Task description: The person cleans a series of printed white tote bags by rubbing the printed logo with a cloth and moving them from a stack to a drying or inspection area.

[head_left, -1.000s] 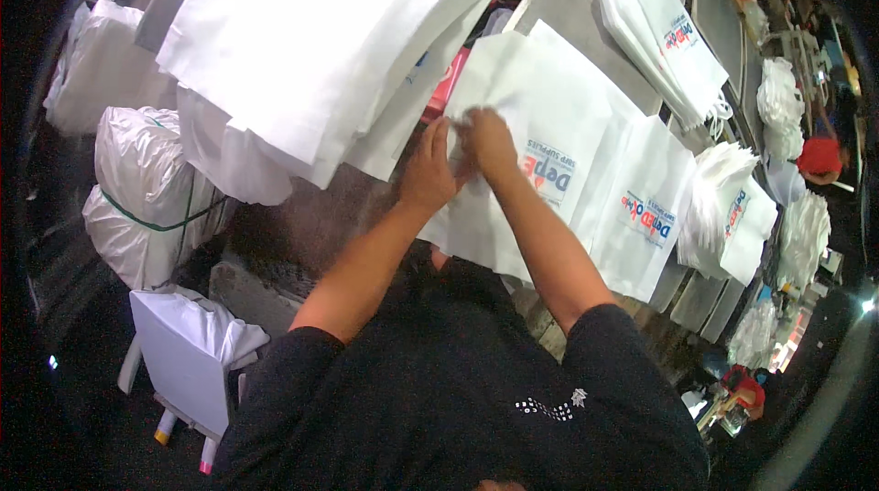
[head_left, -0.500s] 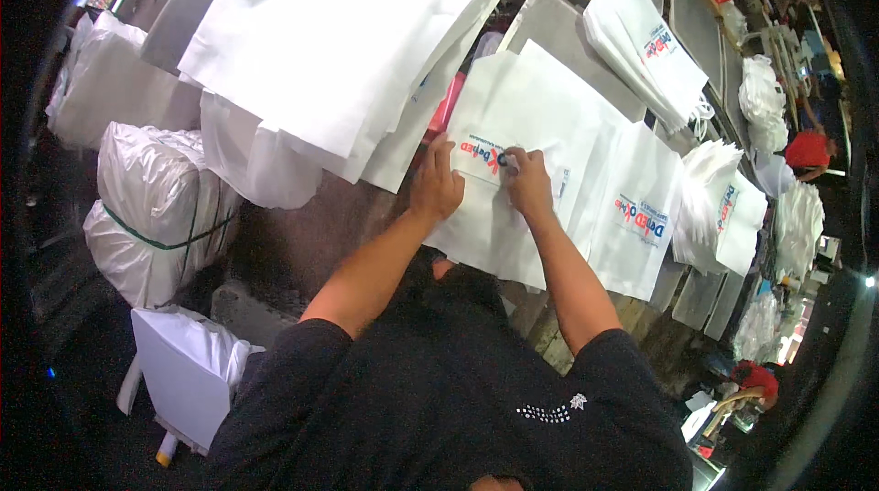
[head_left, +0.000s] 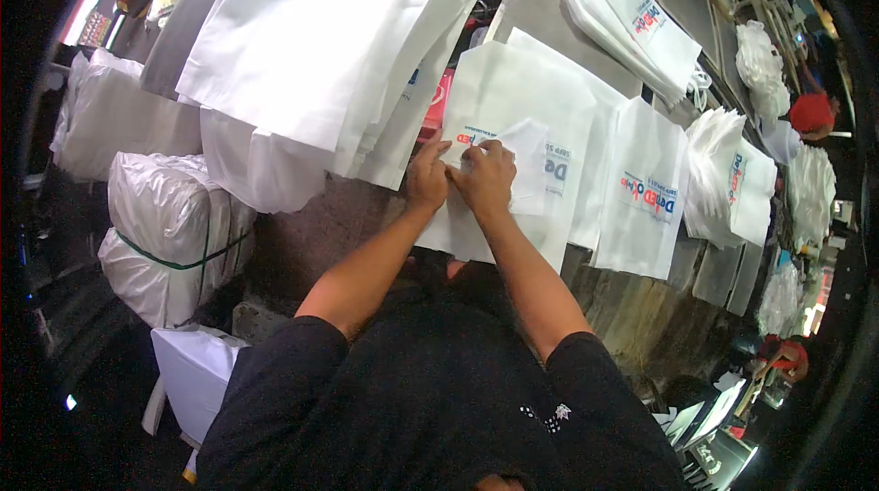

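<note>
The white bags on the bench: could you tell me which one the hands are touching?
The bag straight ahead at mid-bench: the left hand and right hand rest together on its face. The bags to its right lie untouched.

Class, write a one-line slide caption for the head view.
Both hands, left hand beside right hand, press on a white printed bag atop a worktable.

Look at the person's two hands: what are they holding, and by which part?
Both the left hand and right hand pinch the folded flap of a white printed bag lying on the table edge.
</note>
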Demonstrator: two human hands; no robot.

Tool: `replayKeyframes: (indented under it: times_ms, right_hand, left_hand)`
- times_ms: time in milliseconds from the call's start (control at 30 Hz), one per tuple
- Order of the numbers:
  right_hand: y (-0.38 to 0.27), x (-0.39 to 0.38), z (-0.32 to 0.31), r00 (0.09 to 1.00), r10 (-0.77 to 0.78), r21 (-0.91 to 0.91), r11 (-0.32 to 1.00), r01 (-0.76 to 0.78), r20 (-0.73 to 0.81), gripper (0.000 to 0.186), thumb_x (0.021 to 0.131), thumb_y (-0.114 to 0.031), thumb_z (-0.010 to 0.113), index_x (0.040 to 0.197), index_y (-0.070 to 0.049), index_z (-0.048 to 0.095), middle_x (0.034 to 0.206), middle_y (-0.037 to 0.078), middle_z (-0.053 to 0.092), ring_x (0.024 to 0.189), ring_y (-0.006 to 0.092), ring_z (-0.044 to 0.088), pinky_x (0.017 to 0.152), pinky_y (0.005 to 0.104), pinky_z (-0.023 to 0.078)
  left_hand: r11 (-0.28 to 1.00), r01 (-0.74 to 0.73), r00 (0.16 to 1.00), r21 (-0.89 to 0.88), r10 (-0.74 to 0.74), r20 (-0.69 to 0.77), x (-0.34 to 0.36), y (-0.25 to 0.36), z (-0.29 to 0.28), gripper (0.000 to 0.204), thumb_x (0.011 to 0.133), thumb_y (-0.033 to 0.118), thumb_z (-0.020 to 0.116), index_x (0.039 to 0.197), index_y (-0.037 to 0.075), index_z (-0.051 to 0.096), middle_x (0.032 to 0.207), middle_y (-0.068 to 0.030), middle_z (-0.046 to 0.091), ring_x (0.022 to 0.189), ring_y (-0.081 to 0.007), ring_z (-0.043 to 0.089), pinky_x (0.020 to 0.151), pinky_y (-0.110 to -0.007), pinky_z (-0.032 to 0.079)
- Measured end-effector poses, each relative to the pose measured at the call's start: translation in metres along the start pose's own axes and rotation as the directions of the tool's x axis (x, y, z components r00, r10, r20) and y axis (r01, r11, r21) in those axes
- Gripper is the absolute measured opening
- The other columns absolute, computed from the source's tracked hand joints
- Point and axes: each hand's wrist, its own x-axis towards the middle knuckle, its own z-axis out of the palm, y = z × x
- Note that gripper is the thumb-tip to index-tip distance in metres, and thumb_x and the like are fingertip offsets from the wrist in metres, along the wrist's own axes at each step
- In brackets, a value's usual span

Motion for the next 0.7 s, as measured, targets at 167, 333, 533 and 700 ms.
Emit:
replayKeyframes:
  times_ms: [167,333,533,700]
  right_hand:
    - [0.001,-0.005,0.007,0.997,-0.047,-0.008,0.999,0.047,-0.066,0.023,0.066,-0.028,0.078,0.081,-0.013,0.070,0.107,0.009,0.058,0.106,0.0317,0.051,0.089,0.0465,0.041]
    - [0.009,-0.007,0.010,0.989,-0.092,0.053,0.994,0.098,-0.112,0.013,0.072,-0.022,0.071,0.080,-0.013,0.069,0.106,0.009,0.058,0.106,0.0317,0.051,0.089,0.0478,0.039]
    - [0.015,-0.005,0.012,0.997,0.000,0.076,0.997,0.006,-0.081,0.017,0.075,-0.024,0.071,0.080,-0.008,0.071,0.108,0.011,0.059,0.106,0.0322,0.052,0.089,0.0450,0.043]
    - [0.029,-0.002,0.014,0.984,0.088,0.079,0.994,-0.077,-0.155,0.014,0.073,-0.021,0.070,0.073,-0.007,0.068,0.103,0.011,0.060,0.099,0.0321,0.054,0.083,0.0454,0.044]
  left_hand:
    - [0.995,-0.017,1.000,-0.096,0.016,-0.011,-0.001,-0.004,0.000,0.040,0.083,0.005,0.038,0.111,-0.008,0.063,0.134,-0.0277,0.050,0.122,-0.0361,0.053,0.105,-0.037,0.039]
    - [0.996,-0.084,0.996,-0.010,0.084,-0.026,-0.003,-0.007,-0.001,0.039,0.082,0.005,0.039,0.111,-0.007,0.062,0.136,-0.0253,0.050,0.125,-0.0343,0.051,0.107,-0.038,0.036]
    - [0.997,-0.070,0.997,0.028,0.071,-0.026,-0.004,-0.006,0.000,0.038,0.079,0.002,0.045,0.113,-0.004,0.061,0.137,-0.0215,0.051,0.125,-0.0334,0.050,0.109,-0.038,0.034]
    - [0.971,-0.112,0.994,0.210,0.112,0.012,-0.005,0.005,0.004,0.040,0.079,0.003,0.052,0.119,-0.003,0.057,0.136,-0.0231,0.048,0.126,-0.0358,0.048,0.105,-0.041,0.039]
